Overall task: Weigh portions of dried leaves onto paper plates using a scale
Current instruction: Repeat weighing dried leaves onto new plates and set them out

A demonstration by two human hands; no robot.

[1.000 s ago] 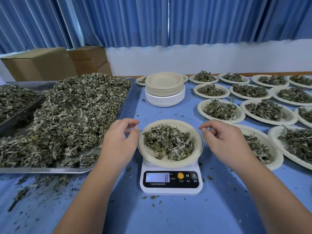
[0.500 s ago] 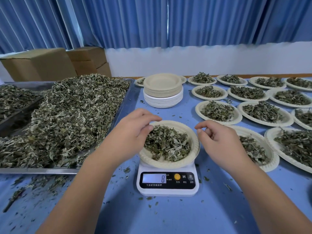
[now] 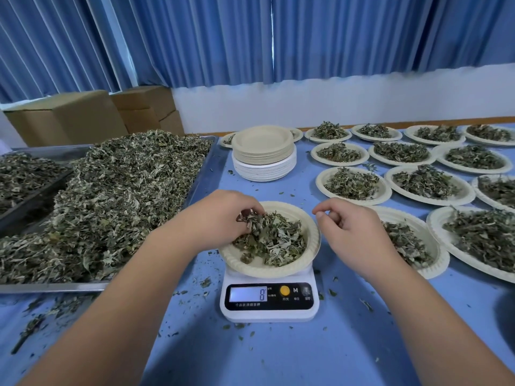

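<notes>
- Head view, taking the scale (image 3: pixel 269 313) as the middle of the dial: it is a white scale on the blue table (image 3: pixel 278 355), and its lit display (image 3: pixel 248 294) shows 8.
- A paper plate (image 3: pixel 267 270) sits on top of the scale and holds a portion of leaves (image 3: pixel 276 240), heaped loosely across its middle.
- The left hand (image 3: pixel 220 215) comes in from 8 o'clock. Its fingers are curled down into the portion at the plate's 10 o'clock edge, and they pinch a tuft of it.
- The right hand (image 3: pixel 348 232) hangs just beside the plate's rim at 2 o'clock. Its fingers are loosely curled, forefinger arched over thumb, and nothing shows in them.
- At 9 to 10 o'clock lies a metal tray (image 3: pixel 55 286) piled high with a leaf heap (image 3: pixel 117 196). A second tray (image 3: pixel 30 190) of leaves lies beyond it at the far left.
- At 12 o'clock stands a stack of empty plates (image 3: pixel 263 151), tan ones on top of white ones.
- From 1 to 3 o'clock, filled plates (image 3: pixel 429 185) lie in rows, the nearest partly hidden under the right hand.
- Leaf crumbs (image 3: pixel 206 282) are scattered on the table around the scale and along the tray's near edge.
- Cardboard boxes (image 3: pixel 69 115) stand behind the tray at 11 o'clock, with blue curtains (image 3: pixel 278 37) across the back wall.
</notes>
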